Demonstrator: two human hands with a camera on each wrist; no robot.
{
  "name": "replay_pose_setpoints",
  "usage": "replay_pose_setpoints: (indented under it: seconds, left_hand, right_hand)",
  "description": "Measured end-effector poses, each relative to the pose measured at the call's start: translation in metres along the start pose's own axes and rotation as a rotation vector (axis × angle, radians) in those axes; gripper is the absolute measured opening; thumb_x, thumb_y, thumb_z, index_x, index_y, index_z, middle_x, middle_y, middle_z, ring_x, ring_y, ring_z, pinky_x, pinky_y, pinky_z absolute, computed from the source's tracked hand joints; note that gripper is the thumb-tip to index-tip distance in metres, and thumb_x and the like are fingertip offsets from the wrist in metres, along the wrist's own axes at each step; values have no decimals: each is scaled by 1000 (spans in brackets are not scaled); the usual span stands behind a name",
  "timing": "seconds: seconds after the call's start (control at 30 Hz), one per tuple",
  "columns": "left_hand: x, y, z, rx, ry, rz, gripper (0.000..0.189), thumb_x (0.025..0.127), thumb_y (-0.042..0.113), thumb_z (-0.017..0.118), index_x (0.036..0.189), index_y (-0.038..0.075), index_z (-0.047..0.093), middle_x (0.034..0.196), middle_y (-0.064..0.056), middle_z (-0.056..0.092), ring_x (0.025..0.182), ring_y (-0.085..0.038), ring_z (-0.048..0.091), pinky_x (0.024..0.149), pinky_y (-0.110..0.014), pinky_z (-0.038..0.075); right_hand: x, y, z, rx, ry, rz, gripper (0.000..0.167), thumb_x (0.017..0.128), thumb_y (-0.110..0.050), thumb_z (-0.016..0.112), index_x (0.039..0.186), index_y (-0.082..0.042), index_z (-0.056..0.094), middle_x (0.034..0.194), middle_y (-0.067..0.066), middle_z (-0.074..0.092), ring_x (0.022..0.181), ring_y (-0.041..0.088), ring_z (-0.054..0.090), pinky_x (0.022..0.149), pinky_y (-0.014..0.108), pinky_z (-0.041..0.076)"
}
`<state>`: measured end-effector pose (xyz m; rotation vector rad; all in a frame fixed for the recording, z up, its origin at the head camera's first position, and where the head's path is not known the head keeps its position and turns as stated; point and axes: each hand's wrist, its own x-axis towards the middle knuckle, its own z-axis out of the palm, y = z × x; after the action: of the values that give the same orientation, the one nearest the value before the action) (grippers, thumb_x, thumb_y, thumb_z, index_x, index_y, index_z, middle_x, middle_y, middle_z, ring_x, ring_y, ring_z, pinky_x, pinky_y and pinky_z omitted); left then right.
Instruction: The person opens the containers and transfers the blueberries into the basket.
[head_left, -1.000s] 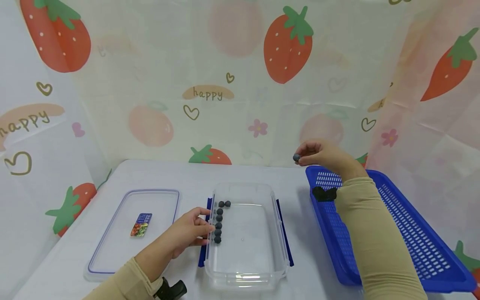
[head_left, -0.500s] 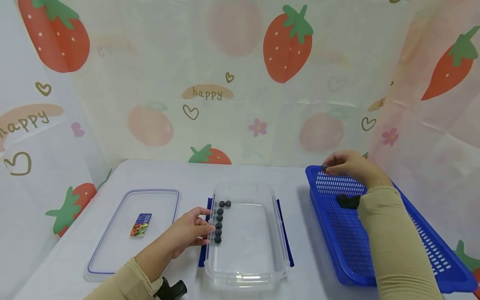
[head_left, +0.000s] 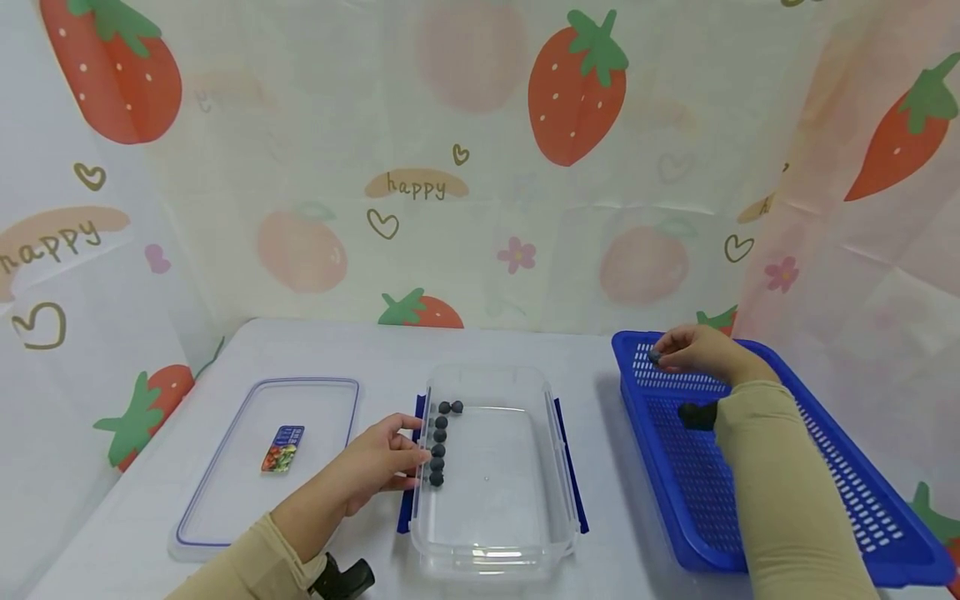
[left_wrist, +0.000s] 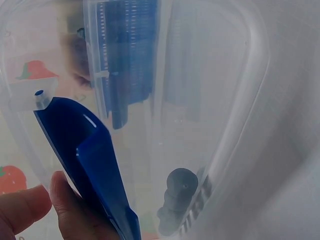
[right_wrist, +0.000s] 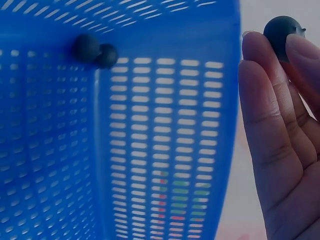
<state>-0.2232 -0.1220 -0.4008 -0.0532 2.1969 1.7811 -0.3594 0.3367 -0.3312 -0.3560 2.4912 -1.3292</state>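
Note:
In the head view my right hand (head_left: 701,352) is over the far end of the blue basket (head_left: 693,467), pinching a blueberry (right_wrist: 281,36) between thumb and fingertips. Two more blueberries (right_wrist: 95,51) sit in a corner of the basket in the right wrist view. My left hand (head_left: 378,460) holds the left side of a clear plastic container (head_left: 502,492), fingers at its rim and beside the blue latch (left_wrist: 95,160). Several blueberries (head_left: 438,451) line the container's left inner wall, one beside the row's far end. In the left wrist view some show through the plastic.
A clear lid (head_left: 247,500) with a purple-blue rim lies left of the container, with a colourful label (head_left: 282,450) on it. A second blue latch (head_left: 572,475) stands out on the container's right. A strawberry-print cloth (head_left: 480,167) hangs behind the white table (head_left: 375,350).
My right hand has moved right, then down over the basket's far end, still pinching the blueberry. The left hand and the container stay in place.

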Motion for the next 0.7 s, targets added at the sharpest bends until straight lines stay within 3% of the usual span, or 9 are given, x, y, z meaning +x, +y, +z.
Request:
replay_pose_setpoints:
  seconds: [0.3, 0.7]
  left_hand:
    - [-2, 1, 0, -7, -18, 7, 48, 86, 10, 63, 129, 8, 42, 92, -13, 60, 76, -19, 57, 68, -30, 55]
    - [-2, 1, 1, -6, -7, 2, 48, 85, 9, 63, 128, 8, 43, 91, -12, 60, 76, -19, 56, 67, -30, 55]
  right_hand:
    - [-3, 10, 0, -2, 7, 74, 24, 86, 3, 56, 107, 12, 51, 95, 9, 61, 86, 14, 61, 83, 33, 51]
    - [-7, 18, -1, -20, 17, 103, 30, 89, -3, 55, 114, 14, 49, 102, 15, 61, 98, 27, 59, 87, 37, 49]
